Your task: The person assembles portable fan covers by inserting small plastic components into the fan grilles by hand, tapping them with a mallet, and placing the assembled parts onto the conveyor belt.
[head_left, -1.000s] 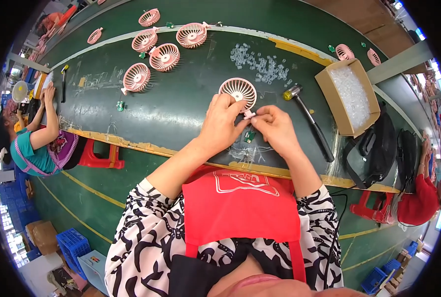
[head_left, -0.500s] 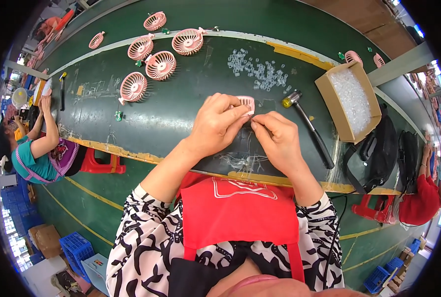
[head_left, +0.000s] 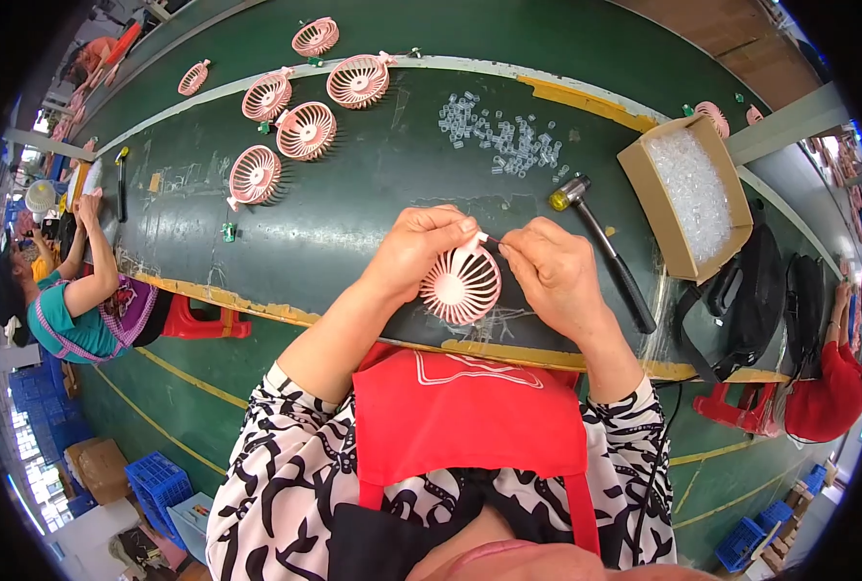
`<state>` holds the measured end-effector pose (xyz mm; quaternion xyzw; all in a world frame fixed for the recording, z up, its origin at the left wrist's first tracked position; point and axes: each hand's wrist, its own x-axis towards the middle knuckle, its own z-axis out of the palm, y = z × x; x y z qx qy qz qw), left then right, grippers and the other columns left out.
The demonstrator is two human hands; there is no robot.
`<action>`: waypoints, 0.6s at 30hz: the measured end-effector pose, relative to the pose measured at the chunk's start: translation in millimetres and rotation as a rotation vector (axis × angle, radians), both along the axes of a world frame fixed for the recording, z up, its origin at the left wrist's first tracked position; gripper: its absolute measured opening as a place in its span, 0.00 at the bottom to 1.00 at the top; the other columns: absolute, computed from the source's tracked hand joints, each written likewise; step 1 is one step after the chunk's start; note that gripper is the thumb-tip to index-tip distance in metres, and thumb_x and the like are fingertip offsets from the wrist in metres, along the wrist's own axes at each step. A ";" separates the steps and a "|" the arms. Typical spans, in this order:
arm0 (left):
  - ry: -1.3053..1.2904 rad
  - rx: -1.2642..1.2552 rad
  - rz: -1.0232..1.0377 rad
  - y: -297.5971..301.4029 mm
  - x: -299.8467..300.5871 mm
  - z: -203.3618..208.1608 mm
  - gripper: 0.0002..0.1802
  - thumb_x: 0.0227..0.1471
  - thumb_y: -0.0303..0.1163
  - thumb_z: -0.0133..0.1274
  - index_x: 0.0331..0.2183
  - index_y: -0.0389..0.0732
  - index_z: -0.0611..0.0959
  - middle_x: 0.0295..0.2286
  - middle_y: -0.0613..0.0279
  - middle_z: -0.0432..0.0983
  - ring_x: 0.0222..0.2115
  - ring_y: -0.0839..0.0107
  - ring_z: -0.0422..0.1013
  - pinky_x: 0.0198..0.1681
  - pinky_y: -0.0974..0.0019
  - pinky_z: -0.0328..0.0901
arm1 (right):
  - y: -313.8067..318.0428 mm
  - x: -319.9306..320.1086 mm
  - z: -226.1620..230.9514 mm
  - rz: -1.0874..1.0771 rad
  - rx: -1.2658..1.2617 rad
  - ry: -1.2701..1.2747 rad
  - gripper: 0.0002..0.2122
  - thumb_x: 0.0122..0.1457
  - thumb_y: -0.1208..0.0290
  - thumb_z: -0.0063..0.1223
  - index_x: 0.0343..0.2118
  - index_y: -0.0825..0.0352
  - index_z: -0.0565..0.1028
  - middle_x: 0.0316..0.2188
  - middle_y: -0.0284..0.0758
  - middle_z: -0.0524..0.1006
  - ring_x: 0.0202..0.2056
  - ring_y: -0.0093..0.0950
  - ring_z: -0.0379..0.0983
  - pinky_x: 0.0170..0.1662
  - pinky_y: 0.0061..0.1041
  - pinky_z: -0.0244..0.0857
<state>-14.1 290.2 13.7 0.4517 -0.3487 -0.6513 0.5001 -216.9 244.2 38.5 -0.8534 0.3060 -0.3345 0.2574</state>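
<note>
My left hand (head_left: pixel 411 252) is closed on a round pink fan grille (head_left: pixel 460 289), holding it near its short stem just above the table's front edge. The grille's slatted side faces up. Beside the stem, my right hand (head_left: pixel 555 276) pinches a thin dark wire-like strand (head_left: pixel 493 242). A small white bit shows at the stem where the strand meets it. The fingertips of both hands are almost together there.
More pink fan grilles (head_left: pixel 255 174) lie at the left with small green circuit boards (head_left: pixel 228 231). Clear plastic pieces (head_left: pixel 513 145) are scattered ahead. A hammer (head_left: pixel 605 247), a cardboard box (head_left: pixel 644 203) of clear pieces and a black bag (head_left: pixel 745 300) are at the right. A co-worker (head_left: pixel 77 295) sits at the left.
The fan grille has turned so that its round slatted side now shows between my hands, nearer me. My right hand has shifted slightly right and still pinches at the stem.
</note>
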 end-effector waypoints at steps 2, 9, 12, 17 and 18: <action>0.130 0.071 0.003 -0.8 -2.7 -1.4 0.10 0.58 0.28 0.52 0.30 0.32 0.83 0.27 0.63 0.77 0.28 0.76 0.73 0.34 0.73 0.68 | 0.6 -0.5 -1.4 -0.003 -0.010 -0.003 0.02 0.52 0.77 0.58 0.29 0.67 0.78 0.23 0.36 0.73 0.23 0.37 0.74 0.25 0.33 0.66; 0.170 0.165 -0.030 -11.8 -7.7 -0.6 0.10 0.58 0.29 0.52 0.30 0.33 0.82 0.25 0.62 0.79 0.25 0.76 0.74 0.32 0.73 0.69 | -1.1 -7.6 -3.0 -0.030 -0.029 0.023 0.02 0.51 0.78 0.57 0.28 0.67 0.78 0.22 0.36 0.72 0.23 0.38 0.73 0.24 0.33 0.65; 0.116 0.185 -0.057 -13.6 -16.3 -4.9 0.10 0.58 0.29 0.52 0.30 0.34 0.83 0.25 0.63 0.79 0.26 0.77 0.73 0.32 0.73 0.69 | -1.7 -13.2 -9.3 -0.062 0.001 0.045 0.02 0.51 0.78 0.57 0.28 0.68 0.78 0.22 0.37 0.72 0.23 0.38 0.73 0.24 0.33 0.65; -0.111 0.253 -0.098 -28.8 -31.0 -14.0 0.11 0.54 0.32 0.59 0.26 0.34 0.83 0.22 0.64 0.79 0.20 0.80 0.71 0.23 0.73 0.66 | -9.6 -27.1 -12.3 -0.039 0.137 0.040 0.02 0.52 0.79 0.57 0.30 0.70 0.78 0.25 0.40 0.75 0.26 0.38 0.74 0.29 0.32 0.67; -0.191 0.219 -0.106 -37.8 -29.8 -15.1 0.12 0.53 0.33 0.60 0.25 0.34 0.83 0.22 0.64 0.79 0.20 0.80 0.70 0.22 0.72 0.65 | -15.1 -31.9 -15.1 -0.120 0.064 0.044 0.03 0.53 0.74 0.58 0.29 0.67 0.78 0.26 0.39 0.76 0.28 0.41 0.74 0.32 0.36 0.68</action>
